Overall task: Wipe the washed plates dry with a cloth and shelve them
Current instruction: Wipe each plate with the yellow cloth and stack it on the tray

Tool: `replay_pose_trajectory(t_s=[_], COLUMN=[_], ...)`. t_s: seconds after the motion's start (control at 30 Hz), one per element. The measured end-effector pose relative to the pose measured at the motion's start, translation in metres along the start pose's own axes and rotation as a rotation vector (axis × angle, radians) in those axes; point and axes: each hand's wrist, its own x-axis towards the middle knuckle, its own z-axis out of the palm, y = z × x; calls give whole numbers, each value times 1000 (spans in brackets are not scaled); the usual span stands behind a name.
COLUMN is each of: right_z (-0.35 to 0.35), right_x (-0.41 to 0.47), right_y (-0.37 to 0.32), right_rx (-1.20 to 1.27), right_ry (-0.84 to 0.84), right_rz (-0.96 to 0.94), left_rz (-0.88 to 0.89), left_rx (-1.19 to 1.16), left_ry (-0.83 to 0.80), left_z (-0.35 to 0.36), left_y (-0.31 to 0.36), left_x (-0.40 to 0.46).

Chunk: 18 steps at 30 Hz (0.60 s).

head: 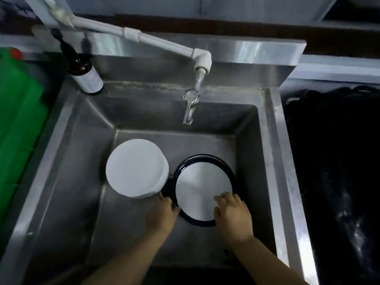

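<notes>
Both hands are lowered into the steel sink [67, 161], at the near edge of the dark-rimmed plate [203, 188] lying flat on the sink floor. By the left hand [162, 214] the plate's rim is pinched at its near left side, fingers curled over the edge. The right hand [232, 210] is laid on the near right part of the white face, fingers bent loosely; whether the rim is hooked underneath cannot be told. Just left of this plate, touching or nearly so, a stack of white plates [136, 168] is seen, upside down as it appears.

The plate is judged stiff, breakable and fairly heavy, and probably slick if wet, so it is best lifted by opposite points of the rim with thumbs on top. No cloth is visible.

A dark bottle [85, 74] with a pale label is stood at the sink's back left corner; its print is too blurred to be read. No writing can be made out on the green container [18, 112] or the tap [190, 105].
</notes>
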Motion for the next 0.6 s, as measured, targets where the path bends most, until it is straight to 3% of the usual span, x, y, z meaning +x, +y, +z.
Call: replay_pose_trajectory(t_s=[0.23,0.6], right_z=[31,41], right_x=[7,-1], right_y=[7,14], right_rx=[44,53], right_ry=[14,-49], right_rz=[42,39], left_rz=[-224,-402], left_rx=[-271,-829], left_ry=[-167,-11], left_z=[29,40], left_y=[6,21], left_x=[20,11])
